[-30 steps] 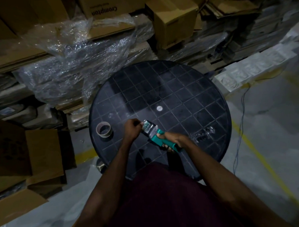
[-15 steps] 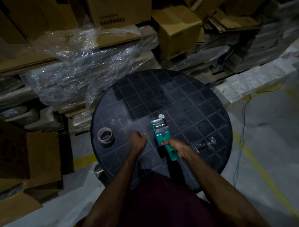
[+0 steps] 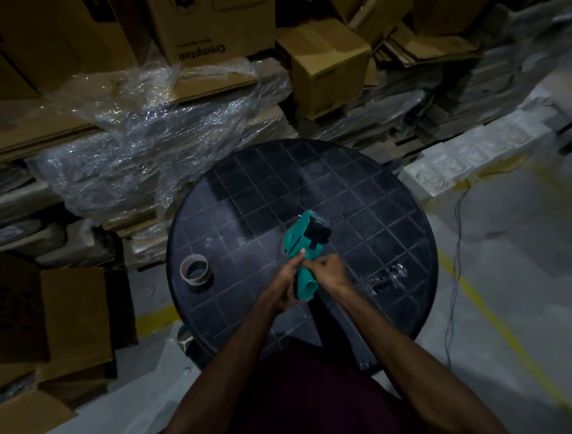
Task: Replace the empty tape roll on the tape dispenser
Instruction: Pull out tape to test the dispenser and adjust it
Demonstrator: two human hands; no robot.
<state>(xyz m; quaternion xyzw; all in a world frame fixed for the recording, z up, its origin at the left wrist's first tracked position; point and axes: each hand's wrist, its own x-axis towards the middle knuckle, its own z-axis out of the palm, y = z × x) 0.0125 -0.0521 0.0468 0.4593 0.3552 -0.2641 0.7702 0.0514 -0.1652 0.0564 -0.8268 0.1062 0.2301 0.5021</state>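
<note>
A teal tape dispenser [image 3: 301, 245] is held over the middle of the round black table [image 3: 358, 187], its head pointing away from me and its black roller hub facing right. My left hand [image 3: 287, 282] grips its handle from the left, thumb pressed on the body. My right hand [image 3: 331, 274] closes around the same handle from the right. An empty cardboard tape core [image 3: 195, 270] lies flat near the table's left edge. A clear tape roll [image 3: 387, 278] lies to the right of my hands, hard to make out.
Stacked cardboard boxes [image 3: 328, 64] and crumpled plastic wrap [image 3: 150, 137] crowd the far side of the table. More boxes [image 3: 69, 311] stand on the floor at left. A thin cable [image 3: 453, 252] and a yellow floor line [image 3: 499, 322] run along the right.
The dispenser has been lifted and turned onto its side. My left hand, closed and apart from it half a second ago, has come onto the handle beside my right hand.
</note>
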